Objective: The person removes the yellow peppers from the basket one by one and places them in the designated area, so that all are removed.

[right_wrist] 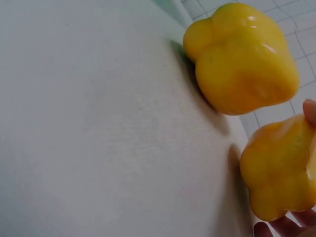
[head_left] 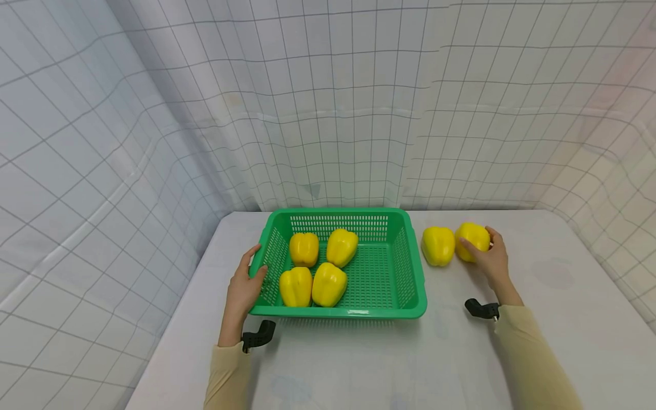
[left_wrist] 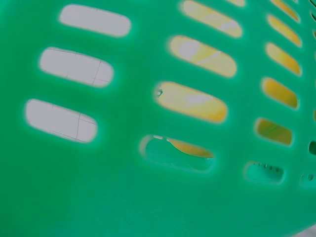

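Note:
At its left rim, a green plastic basket [head_left: 348,312] is gripped by my left hand [head_left: 244,289], thumb over the edge and fingers along the outside. Its slotted wall [left_wrist: 118,197] fills the left wrist view, with yellow showing through the slots. My right hand [head_left: 494,263] holds a yellow bell pepper [head_left: 472,238] between thumb and fingers, to the right of the basket. Another yellow bell pepper [head_left: 438,247] sits on the table just left of the held one; in the right wrist view this loose pepper [right_wrist: 242,59] appears above the held pepper [right_wrist: 279,168].
Several yellow bell peppers [head_left: 329,285] lie in the left half of the basket. The white table [head_left: 359,364] ends at a white, grid-lined curtain [head_left: 353,114] behind and at the sides. A black wrist mount [head_left: 482,309] juts inward from each forearm.

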`<state>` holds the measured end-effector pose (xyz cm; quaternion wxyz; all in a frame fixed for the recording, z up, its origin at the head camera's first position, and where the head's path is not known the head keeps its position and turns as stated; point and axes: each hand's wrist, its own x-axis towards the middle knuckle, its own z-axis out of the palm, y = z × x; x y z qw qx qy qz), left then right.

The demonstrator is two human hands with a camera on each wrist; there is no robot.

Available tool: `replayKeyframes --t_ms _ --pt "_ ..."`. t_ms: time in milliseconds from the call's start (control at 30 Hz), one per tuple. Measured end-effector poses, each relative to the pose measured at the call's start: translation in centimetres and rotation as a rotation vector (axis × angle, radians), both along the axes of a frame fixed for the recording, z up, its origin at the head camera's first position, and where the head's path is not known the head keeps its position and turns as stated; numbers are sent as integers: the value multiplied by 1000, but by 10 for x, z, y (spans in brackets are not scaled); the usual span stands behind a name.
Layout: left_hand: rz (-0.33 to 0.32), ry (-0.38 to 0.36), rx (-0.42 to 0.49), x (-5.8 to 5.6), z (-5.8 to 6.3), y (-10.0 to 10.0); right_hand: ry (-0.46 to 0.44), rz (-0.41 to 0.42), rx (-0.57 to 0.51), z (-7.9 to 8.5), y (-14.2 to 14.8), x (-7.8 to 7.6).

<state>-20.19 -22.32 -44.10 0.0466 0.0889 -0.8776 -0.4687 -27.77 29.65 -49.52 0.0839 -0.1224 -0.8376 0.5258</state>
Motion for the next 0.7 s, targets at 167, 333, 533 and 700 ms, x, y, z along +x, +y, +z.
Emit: replayKeyframes --t_ms 167,333,533,700 --pt "2 1 2 0 0 0 2 4 10 -4 0 -1" --pt "0 -1 3 1 0 0 15 7 24 -6 0 -1" --pt "-3 -7 6 2 1 0 14 2 27 -7 0 0" --pt "-2 -7 8 1 1 0 -15 -1 27 -8 0 1"
